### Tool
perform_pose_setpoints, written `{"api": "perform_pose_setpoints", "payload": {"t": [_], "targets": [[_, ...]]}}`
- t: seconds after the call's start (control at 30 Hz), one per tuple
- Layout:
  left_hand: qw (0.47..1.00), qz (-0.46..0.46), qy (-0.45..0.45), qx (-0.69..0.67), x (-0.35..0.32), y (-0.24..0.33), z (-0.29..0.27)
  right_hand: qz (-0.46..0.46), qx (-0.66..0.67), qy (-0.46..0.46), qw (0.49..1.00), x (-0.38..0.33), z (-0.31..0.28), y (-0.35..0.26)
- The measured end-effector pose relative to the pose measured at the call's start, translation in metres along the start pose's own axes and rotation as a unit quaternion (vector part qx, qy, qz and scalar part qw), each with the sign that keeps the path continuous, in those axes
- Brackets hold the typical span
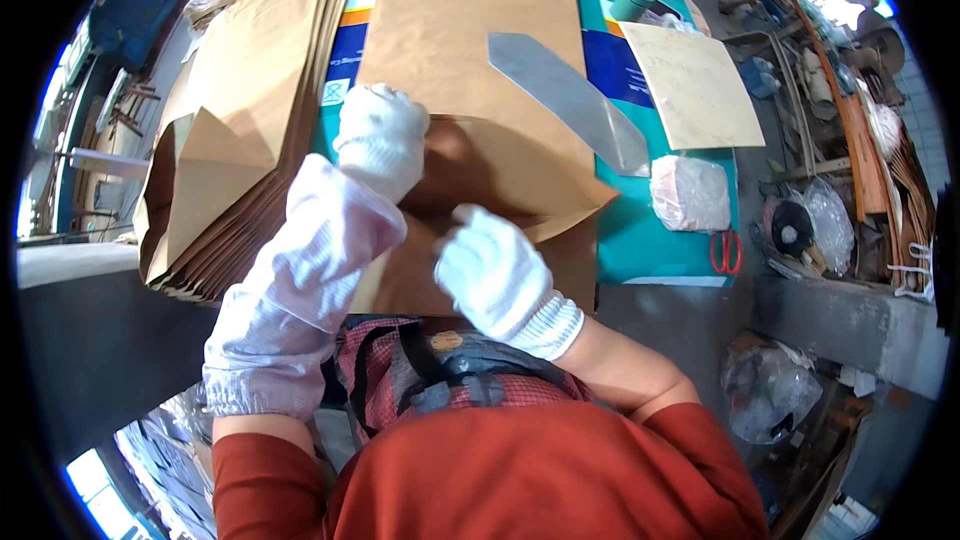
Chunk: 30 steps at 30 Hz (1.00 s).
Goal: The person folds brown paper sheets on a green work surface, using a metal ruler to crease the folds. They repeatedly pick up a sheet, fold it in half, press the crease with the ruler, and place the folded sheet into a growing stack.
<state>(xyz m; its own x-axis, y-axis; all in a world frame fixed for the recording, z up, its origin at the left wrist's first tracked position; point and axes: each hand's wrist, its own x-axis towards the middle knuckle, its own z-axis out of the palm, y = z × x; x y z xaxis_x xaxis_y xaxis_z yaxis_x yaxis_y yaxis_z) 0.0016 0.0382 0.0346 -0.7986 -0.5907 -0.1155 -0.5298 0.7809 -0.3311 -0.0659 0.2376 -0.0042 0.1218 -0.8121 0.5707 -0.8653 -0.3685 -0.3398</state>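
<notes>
A brown paper bag lies flat before me, its near end spread into a wide pocket with a dark inside. My left hand, in a white knit glove and a pale oversleeve, is closed like a fist at the left side of that pocket. Its fingertips are hidden, so what they hold does not show. White-gloved as well, my right hand curls over the near lip of the pocket, with its fingers closed at the paper. Across the bag's right side rests a flat grey metal plate with a pointed end.
To the left stands a thick stack of folded brown paper bags. On the teal and blue sheet at the right are a cream card, a plastic-wrapped block, red-handled scissors and a green container.
</notes>
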Motion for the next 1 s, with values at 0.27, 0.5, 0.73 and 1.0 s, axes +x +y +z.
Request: {"api": "perform_pose_setpoints", "payload": {"t": [0.27, 0.5, 0.73, 1.0], "targets": [[0.982, 0.153, 0.052, -0.102, -0.125, 0.050, 0.064, 0.382, 0.493, 0.213, 0.752, -0.157, -0.002, 0.122], [0.923, 0.070, -0.142, -0.352, -0.112, 0.104, 0.054, 0.386, 0.496, 0.207, 0.749, -0.142, 0.002, 0.110], [0.891, 0.178, -0.342, -0.239, 0.003, 0.151, 0.019, 0.353, 0.475, 0.146, 0.793, -0.120, -0.003, 0.131], [0.964, 0.177, -0.179, 0.082, 0.012, 0.106, 0.055, 0.191, -0.101, -0.080, 0.973, -0.101, 0.012, 0.111]]}}
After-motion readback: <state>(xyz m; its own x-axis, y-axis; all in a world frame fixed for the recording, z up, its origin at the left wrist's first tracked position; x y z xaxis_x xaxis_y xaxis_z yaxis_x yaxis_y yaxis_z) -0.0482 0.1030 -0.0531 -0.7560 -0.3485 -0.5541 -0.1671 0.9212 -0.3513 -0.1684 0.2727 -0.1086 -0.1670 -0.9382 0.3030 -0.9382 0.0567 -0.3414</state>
